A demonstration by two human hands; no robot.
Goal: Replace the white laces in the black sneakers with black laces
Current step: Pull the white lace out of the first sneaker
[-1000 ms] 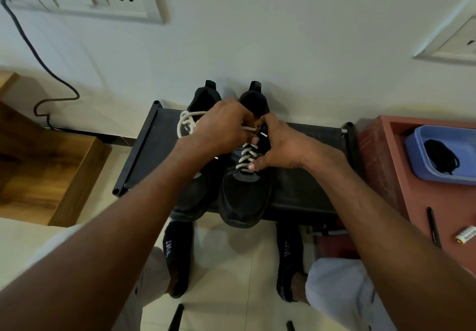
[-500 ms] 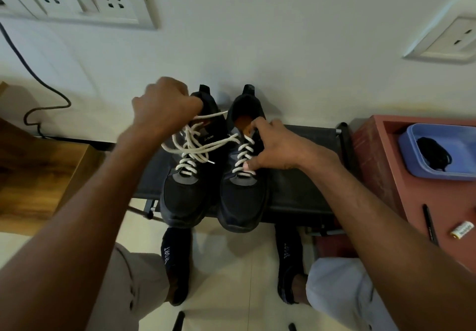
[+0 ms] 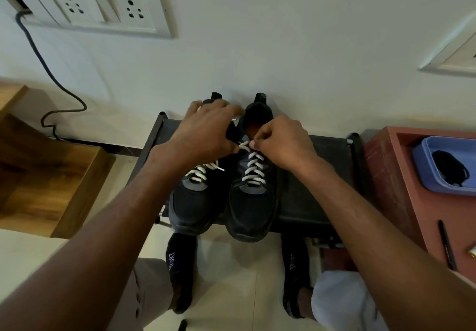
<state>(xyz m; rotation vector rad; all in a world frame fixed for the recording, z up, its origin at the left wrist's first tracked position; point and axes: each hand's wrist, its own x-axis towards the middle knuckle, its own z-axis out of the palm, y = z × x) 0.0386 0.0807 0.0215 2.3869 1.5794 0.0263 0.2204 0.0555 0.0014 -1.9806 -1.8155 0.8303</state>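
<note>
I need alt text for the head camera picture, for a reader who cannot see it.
Two bare hands work at the top of the white lace on the right-side black sneaker; the right hand pinches it, the left hand reaches across. Both sneakers stand on a black rack; black laces lie in a blue tray.

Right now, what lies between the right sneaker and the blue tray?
In the head view, bare black bench top, then the red table's edge, separate the right sneaker from the blue tray.

Both forearms extend forward and converge at centre. The left hand (image 3: 206,132) lies palm down, fingers spread and lightly bent, thumb angled inward. The right hand (image 3: 279,141) is curled, its thumb and forefinger closed in a pinch.
</note>
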